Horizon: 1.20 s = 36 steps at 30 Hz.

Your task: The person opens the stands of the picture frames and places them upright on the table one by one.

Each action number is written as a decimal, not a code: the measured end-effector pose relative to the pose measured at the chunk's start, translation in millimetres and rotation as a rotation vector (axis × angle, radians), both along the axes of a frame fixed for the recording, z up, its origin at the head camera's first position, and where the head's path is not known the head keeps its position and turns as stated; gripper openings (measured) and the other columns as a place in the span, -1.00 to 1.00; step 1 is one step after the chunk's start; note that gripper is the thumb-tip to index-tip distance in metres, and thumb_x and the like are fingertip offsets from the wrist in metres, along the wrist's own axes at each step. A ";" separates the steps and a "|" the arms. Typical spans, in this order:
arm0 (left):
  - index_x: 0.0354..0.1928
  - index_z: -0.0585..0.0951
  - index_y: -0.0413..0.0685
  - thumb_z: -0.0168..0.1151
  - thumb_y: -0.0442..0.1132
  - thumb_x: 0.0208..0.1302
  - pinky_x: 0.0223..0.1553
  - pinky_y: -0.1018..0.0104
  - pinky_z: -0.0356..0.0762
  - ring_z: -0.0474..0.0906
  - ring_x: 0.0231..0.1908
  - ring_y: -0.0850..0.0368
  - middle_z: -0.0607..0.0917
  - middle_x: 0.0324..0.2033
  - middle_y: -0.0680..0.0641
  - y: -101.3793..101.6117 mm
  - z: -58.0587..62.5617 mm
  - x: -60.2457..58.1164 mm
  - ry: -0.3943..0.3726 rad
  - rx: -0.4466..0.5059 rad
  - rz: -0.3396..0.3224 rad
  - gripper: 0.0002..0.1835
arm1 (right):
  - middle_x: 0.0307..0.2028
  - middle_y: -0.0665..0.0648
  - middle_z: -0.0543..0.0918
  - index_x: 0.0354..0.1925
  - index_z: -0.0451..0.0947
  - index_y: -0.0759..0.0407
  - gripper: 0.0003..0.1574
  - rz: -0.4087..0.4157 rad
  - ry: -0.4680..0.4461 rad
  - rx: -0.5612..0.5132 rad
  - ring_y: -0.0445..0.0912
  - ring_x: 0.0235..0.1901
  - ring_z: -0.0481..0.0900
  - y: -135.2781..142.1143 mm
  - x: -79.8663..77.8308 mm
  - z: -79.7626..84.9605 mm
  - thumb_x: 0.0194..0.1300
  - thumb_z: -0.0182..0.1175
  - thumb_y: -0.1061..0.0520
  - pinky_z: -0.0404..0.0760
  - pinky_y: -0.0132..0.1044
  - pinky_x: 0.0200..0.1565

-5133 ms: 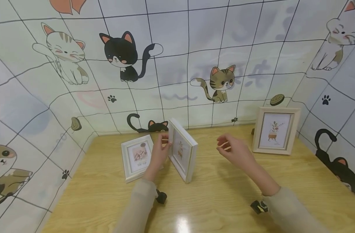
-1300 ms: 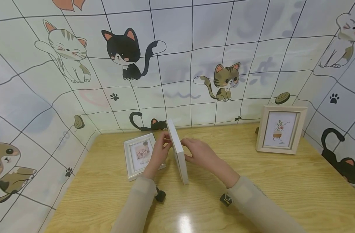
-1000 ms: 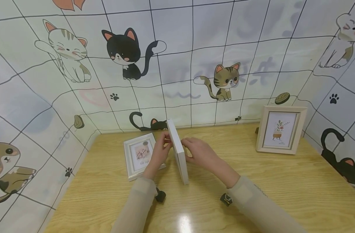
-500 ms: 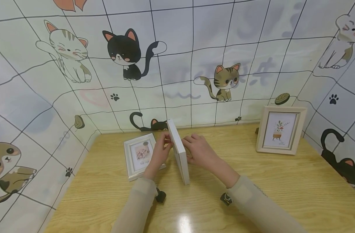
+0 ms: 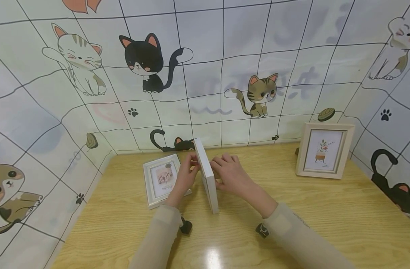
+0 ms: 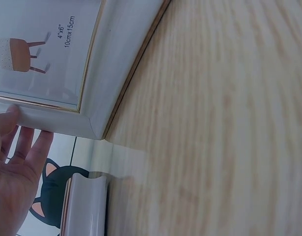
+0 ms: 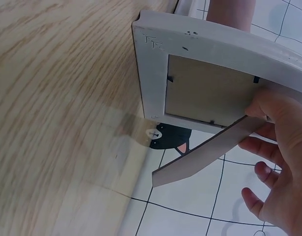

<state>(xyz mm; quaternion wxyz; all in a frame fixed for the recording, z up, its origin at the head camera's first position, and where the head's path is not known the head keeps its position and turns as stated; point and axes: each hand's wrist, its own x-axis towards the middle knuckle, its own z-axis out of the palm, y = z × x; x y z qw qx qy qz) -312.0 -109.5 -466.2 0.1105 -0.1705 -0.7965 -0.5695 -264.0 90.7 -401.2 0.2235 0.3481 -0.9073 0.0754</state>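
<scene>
Head view: bright, fairly even light, reads as from above. White glare hotspot bottom centre on the glossy yellow wood-grain tabletop [image 5: 101,231]; shadows soft. Left wrist: paler, cooler; lettering inside the white rectangular picture frame [image 6: 122,44] legible, wood grain soft toward right. Right wrist: frame's back shaded grey, diffuse shadow on tabletop.

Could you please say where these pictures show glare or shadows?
Head view: glare on the yellow wood-grain table, at bottom centre; right wrist view: soft shadow on the table beside the white rectangular picture frame; left wrist view: pale patch, perhaps reflection, by its corner.
</scene>
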 end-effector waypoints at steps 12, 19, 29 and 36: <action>0.07 0.41 -0.19 0.10 -0.51 0.38 0.03 -0.02 0.68 0.62 0.04 -0.22 0.57 -0.04 -0.26 3.0 0.3 0.2 -0.002 0.004 0.006 -0.72 | 0.07 0.03 0.64 0.16 0.51 0.03 -0.32 0.005 -0.009 -0.071 -0.01 0.04 0.46 17.3 4.1 -2.0 0.08 0.47 -0.01 0.46 0.01 0.12; 0.15 0.51 -0.19 0.11 -0.51 0.37 0.05 -0.04 0.68 0.62 0.04 -0.21 0.61 -0.02 -0.26 2.8 3.1 1.7 0.001 -0.036 0.035 -0.66 | 0.11 0.06 0.62 0.17 0.50 0.03 -0.37 -0.039 0.005 -0.100 0.03 0.07 0.48 39.7 8.4 -0.5 0.14 0.43 0.00 0.48 0.07 0.09; 0.06 0.60 -0.21 0.15 -0.47 0.37 0.10 -0.07 0.65 0.63 0.05 -0.20 0.63 -0.01 -0.24 4.8 2.7 4.6 -0.013 -0.027 0.066 -0.74 | 0.03 0.10 0.66 0.10 0.53 0.12 -0.45 -0.047 0.004 -0.172 0.06 0.00 0.51 75.3 20.4 -3.0 0.15 0.42 0.05 0.50 0.08 0.07; -0.04 0.54 -0.25 0.17 -0.47 0.36 0.03 -0.02 0.69 0.64 -0.01 -0.19 0.66 -0.10 -0.27 9.5 1.2 4.4 0.012 0.014 0.096 -0.83 | 0.02 0.12 0.67 0.06 0.55 0.12 -0.49 -0.084 -0.027 -0.180 0.08 0.01 0.53 96.8 31.0 -8.3 0.15 0.43 0.08 0.52 0.13 0.04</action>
